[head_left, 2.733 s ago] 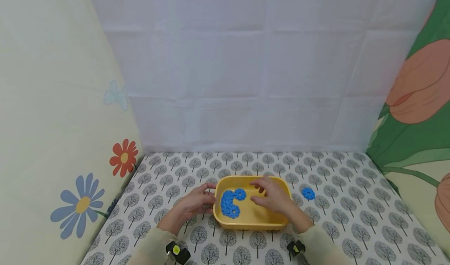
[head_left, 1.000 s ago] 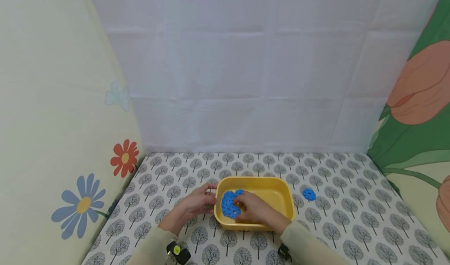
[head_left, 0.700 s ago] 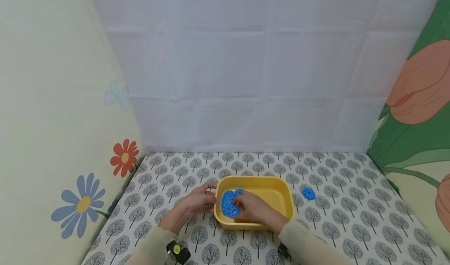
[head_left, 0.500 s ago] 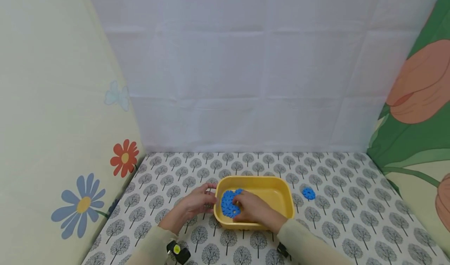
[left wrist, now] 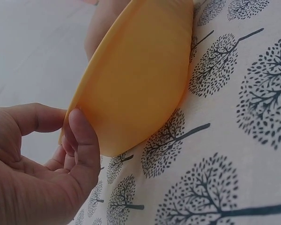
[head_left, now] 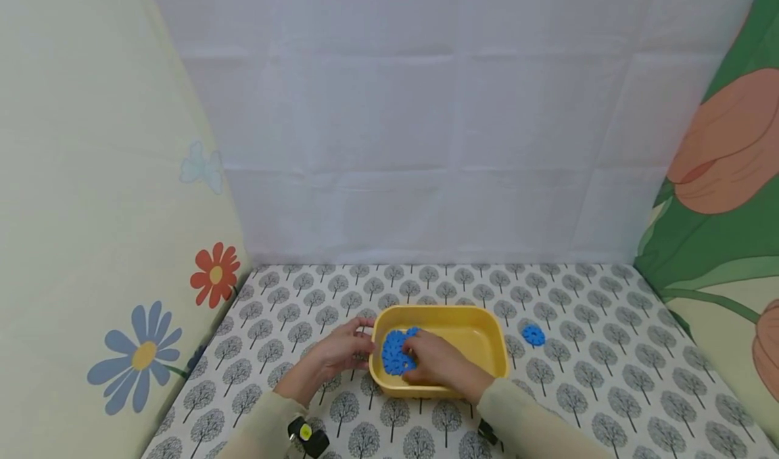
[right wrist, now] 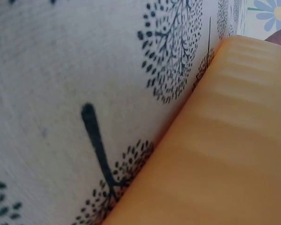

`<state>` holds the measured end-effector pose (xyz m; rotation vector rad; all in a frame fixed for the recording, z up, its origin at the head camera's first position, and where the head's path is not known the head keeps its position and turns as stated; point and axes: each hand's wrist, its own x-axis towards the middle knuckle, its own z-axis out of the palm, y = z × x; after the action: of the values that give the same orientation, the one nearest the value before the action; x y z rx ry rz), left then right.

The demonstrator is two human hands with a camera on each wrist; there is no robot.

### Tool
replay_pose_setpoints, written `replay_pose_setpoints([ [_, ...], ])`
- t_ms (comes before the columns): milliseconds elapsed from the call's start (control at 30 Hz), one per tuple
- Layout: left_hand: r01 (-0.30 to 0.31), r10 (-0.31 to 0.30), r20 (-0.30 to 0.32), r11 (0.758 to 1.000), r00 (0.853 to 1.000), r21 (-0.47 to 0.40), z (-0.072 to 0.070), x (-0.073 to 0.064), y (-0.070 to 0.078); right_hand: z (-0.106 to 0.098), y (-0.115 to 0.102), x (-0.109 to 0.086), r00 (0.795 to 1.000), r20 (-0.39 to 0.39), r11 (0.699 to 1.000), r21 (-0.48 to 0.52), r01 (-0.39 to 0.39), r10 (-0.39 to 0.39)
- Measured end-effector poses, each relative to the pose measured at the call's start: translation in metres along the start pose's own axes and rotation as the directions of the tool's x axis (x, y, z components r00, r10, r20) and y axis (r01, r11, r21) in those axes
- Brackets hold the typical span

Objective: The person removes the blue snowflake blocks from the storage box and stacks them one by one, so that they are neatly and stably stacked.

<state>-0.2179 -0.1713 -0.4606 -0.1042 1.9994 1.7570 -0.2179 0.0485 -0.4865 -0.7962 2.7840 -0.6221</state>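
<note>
In the head view, a yellow plastic tray (head_left: 471, 313) stands on the table. Several blue flower-shaped discs (head_left: 394, 357) lie clustered at its left end. My right hand (head_left: 441, 364) reaches into the tray, its thumb and curled fingers around the cluster's right-hand disc, partly covering it. In the right wrist view, the tray's outer wall (right wrist: 225, 140) hides this hand's fingers. My left hand (head_left: 343, 347) holds the tray's left side. The left wrist view shows that thumb against the outer wall and the fingers (left wrist: 42, 117) at the rim.
Another blue disc (head_left: 533, 335) lies by itself on the table to the right of the tray. The tablecloth (head_left: 608, 378) is printed with trees. A white sheet (head_left: 402, 141) hangs behind, and flowered panels (head_left: 122, 209) flank both sides.
My right hand has gone from above the tray's middle to the discs at its left, fingers closing in. Since then it has barely shifted. My left hand stays at the rim.
</note>
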Motion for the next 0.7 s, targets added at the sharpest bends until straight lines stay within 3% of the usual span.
replay_pose_setpoints([
  [467, 0.004, -0.003, -0.012, 1.000, 1.000, 0.009, -0.0008, 0.0011, -0.0028, 0.0031, -0.0032, 0.0016, 1.000, -0.010, 0.994, -0.107, -0.012, 0.011],
  [700, -0.012, 0.012, 0.015, 1.000, 1.000, 0.004, -0.0014, -0.0010, -0.0019, 0.0031, -0.0016, 0.0012, 0.999, -0.038, 0.993, -0.117, -0.022, 0.018],
])
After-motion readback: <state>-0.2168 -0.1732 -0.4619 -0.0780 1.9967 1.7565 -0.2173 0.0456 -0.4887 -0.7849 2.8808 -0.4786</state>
